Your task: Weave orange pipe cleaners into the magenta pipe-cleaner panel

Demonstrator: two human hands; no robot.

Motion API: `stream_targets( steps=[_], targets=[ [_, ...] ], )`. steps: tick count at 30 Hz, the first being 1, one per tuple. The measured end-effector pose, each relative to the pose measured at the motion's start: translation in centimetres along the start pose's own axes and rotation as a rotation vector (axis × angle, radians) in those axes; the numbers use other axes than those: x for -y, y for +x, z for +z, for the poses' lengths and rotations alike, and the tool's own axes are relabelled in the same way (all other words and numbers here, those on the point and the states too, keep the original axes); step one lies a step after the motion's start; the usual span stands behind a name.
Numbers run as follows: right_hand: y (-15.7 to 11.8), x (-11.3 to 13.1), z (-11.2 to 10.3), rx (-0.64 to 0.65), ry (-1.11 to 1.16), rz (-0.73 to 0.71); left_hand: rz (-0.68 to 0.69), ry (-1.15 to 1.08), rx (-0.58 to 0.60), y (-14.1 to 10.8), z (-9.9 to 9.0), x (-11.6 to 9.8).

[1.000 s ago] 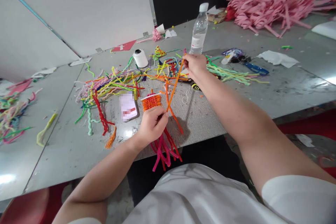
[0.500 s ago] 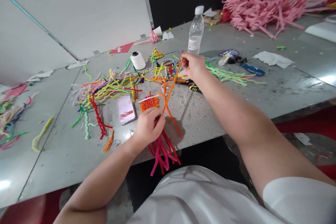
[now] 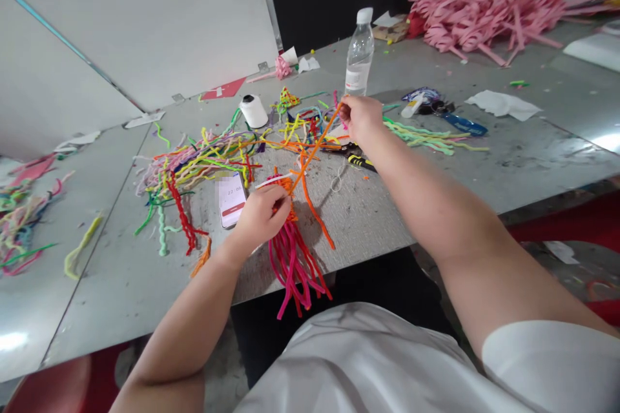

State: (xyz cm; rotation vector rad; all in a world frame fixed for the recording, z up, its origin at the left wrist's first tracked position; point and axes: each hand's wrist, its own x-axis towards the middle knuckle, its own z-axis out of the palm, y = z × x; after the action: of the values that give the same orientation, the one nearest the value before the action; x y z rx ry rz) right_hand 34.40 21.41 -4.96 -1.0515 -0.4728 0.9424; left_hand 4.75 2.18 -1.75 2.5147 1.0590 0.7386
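Note:
An orange pipe cleaner [image 3: 317,145] runs taut and slanting up to the right, its upper end pinched in my right hand [image 3: 364,119]. Its lower end meets a woven orange and pink pipe-cleaner piece [image 3: 292,211] near the table's front edge. My left hand [image 3: 264,211] is closed on the left side of that piece and covers much of the weave. Pink and red strands [image 3: 290,264] hang from it over the edge. A thin white strip [image 3: 271,180] lies across its top. Beside it rests another bent orange pipe cleaner [image 3: 314,213].
A phone [image 3: 230,200] lies left of my left hand. Behind are a heap of colored pipe cleaners [image 3: 194,158], a white thread spool [image 3: 253,111] and a water bottle [image 3: 359,55]. Pliers [image 3: 359,162] sit below my right hand. Pink ribbon loops [image 3: 489,10] fill the back right.
My left hand has moved up and left along the woven piece, uncovering more of the pink strands. My right hand has shifted slightly right, still pinching the orange pipe cleaner.

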Motion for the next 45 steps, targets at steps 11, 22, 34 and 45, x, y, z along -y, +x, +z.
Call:
stream_targets(
  steps=[11,22,34,45],
  targets=[
    [-0.3,0.6,-0.1,0.053,-0.009,0.077,-0.07,0.049,-0.033,-0.1,-0.2,0.3],
    [0.0,1.3,-1.1,0.107,-0.089,-0.009,-0.156,0.082,-0.018,0.4,-0.4,1.3],
    [-2.5,0.7,0.0,0.133,-0.11,-0.053,-0.224,0.045,0.124,0.2,-0.9,2.0],
    [-5.4,-1.4,-0.4,0.53,-0.645,-0.376,0.112,-0.133,0.421,-0.8,-0.7,-3.1]
  ],
)
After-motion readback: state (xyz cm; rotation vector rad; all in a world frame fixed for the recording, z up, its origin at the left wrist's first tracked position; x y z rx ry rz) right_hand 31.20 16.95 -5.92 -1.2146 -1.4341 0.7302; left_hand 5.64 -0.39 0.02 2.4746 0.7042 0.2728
